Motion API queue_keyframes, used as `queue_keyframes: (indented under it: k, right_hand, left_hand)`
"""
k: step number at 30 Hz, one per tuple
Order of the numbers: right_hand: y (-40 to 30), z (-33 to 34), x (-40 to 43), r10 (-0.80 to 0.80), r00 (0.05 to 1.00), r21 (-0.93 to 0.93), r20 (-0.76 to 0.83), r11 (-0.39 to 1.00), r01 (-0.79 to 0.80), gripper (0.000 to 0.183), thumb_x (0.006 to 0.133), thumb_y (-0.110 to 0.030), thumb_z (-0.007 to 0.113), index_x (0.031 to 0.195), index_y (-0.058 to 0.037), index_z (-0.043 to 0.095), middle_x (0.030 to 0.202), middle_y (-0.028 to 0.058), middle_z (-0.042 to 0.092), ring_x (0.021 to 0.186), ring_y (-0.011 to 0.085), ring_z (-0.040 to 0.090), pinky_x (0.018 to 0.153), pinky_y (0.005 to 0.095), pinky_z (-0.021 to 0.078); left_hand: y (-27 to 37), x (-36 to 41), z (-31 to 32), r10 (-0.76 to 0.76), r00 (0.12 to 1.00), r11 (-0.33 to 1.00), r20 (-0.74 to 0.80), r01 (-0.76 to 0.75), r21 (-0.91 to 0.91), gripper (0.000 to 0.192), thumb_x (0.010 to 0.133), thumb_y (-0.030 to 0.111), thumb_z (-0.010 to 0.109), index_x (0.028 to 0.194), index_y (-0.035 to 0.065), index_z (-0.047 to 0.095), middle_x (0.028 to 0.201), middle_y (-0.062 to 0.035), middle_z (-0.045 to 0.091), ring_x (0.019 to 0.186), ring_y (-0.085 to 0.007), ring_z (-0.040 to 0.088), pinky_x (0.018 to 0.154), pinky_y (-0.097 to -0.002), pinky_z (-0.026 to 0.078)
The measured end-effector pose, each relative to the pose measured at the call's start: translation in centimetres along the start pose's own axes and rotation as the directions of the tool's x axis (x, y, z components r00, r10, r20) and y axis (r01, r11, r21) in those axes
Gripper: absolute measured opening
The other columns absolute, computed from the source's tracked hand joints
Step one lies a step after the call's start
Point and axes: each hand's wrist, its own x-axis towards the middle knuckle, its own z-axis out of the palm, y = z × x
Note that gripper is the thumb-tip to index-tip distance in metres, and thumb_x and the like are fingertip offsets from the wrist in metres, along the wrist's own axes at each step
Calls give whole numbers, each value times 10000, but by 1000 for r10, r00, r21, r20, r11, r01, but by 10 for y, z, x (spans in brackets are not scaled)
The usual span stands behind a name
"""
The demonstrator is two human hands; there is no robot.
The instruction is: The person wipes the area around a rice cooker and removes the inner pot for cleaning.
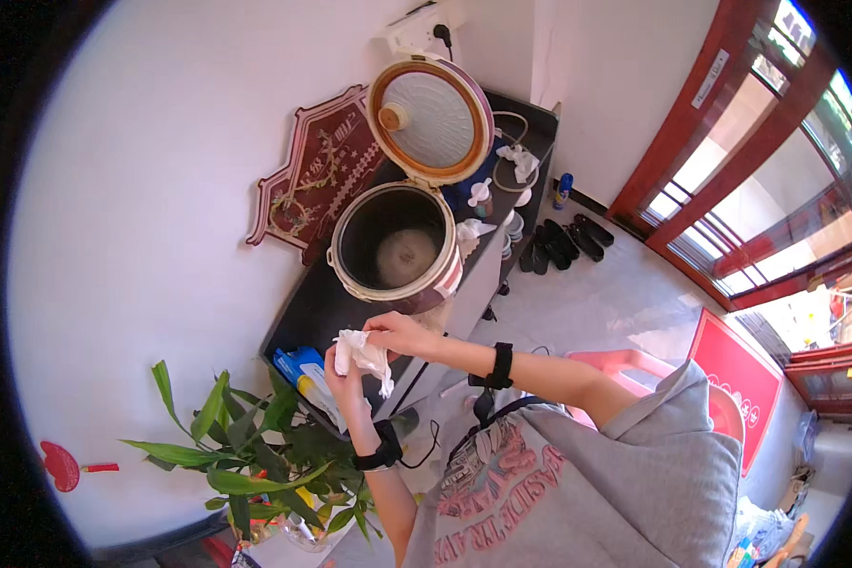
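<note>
A crumpled white tissue or wipe (363, 355) is held between both hands in front of the rice cooker. My left hand (346, 373) has its fingers around the tissue's lower left side. My right hand (396, 335) pinches it from the upper right. Just beyond the hands stands a large rice cooker (456, 273), its lid (433, 117) raised and its dark inside exposed. Beside my left hand, a blue and white packet (312, 373) lies at the near end of the black cabinet top (305, 312).
A leafy potted plant (255, 440) stands at lower left. A dark red sign (319, 170) leans on the wall behind the cooker. Small bottles (481, 199) and a cable (497, 174) lie right of it. Black shoes (557, 245) and a blue can (562, 192) stand on the floor.
</note>
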Motion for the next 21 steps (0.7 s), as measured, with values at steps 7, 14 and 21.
queue_keyframes:
  k: [7,14,21]
  right_hand:
    - [9,13,-5,-21,997,14,-73,1000,22,230,763,-164,546,893,19,594,784,77,603,692,155,613,554,315,552]
    - [12,22,-14,4,996,0,-91,1000,-4,259,776,-183,536,935,14,592,822,76,585,768,147,586,588,291,545]
    - [14,28,-20,34,990,34,-134,999,-30,244,792,-189,514,910,9,592,826,69,585,760,146,589,619,298,538]
  left_hand:
    - [-10,-9,-20,-20,993,999,119,23,-27,291,785,36,579,1060,-19,500,983,-62,561,840,-127,551,739,-244,445]
    - [-2,-25,-29,20,993,1000,113,-19,-5,295,803,37,564,1080,-12,474,1033,-81,538,926,-135,527,813,-253,412]
    - [11,-48,-24,-23,992,1000,121,22,6,467,747,172,645,1122,28,406,1089,-71,496,967,-159,483,842,-299,364]
